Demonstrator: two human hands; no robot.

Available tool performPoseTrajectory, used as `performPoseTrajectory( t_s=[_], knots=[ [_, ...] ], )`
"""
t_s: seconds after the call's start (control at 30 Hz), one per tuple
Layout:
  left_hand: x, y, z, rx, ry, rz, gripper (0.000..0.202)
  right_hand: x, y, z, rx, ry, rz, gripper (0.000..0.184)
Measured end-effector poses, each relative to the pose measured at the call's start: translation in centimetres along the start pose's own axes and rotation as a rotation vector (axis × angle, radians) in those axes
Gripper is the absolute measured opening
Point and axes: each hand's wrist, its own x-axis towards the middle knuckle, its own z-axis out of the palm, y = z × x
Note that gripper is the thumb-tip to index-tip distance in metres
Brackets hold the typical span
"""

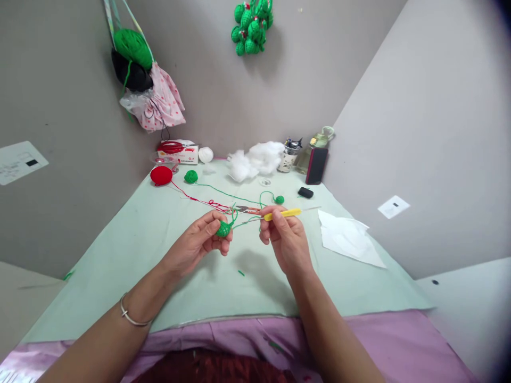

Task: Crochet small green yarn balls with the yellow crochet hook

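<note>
Between the thumb and fingers of my left hand (207,234) is a small green crocheted ball (224,229), with green yarn running from its top. My right hand (285,234) grips a crochet hook (282,214) by its yellow handle, the thin metal shaft pointing left toward the ball. A strand of green yarn (241,224) stretches between the two hands. Just behind them lie thread snips (249,209) with orange handles and a loose tangle of red yarn (217,204). Farther back rests another small green ball (279,200).
A red yarn ball (161,175) and a green yarn ball (191,176) sit at the back left. White stuffing (255,161), a pen cup (288,158), a bottle (319,141) and a phone (316,166) line the wall. White paper (349,239) lies at right.
</note>
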Motion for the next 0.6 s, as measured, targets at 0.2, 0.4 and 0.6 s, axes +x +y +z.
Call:
performPoseTrajectory(
  t_s=[0.2, 0.4, 0.6],
  knots=[
    [-0.06, -0.28, 0.14, 0.071, -0.037, -0.019, 0.028, -0.4, 0.5, 0.25, -0.003, 0.005, 0.0, 0.026],
    [-0.19, -0.32, 0.27, 0.085, -0.062, -0.029, 0.024, -0.47, 0.51, 0.27, -0.004, -0.003, -0.015, 0.022],
    [-0.16, -0.49, 0.33, 0.086, -0.039, -0.027, 0.028, -0.63, 1.02, 0.2, -0.074, -0.053, -0.049, 0.025]
  ],
)
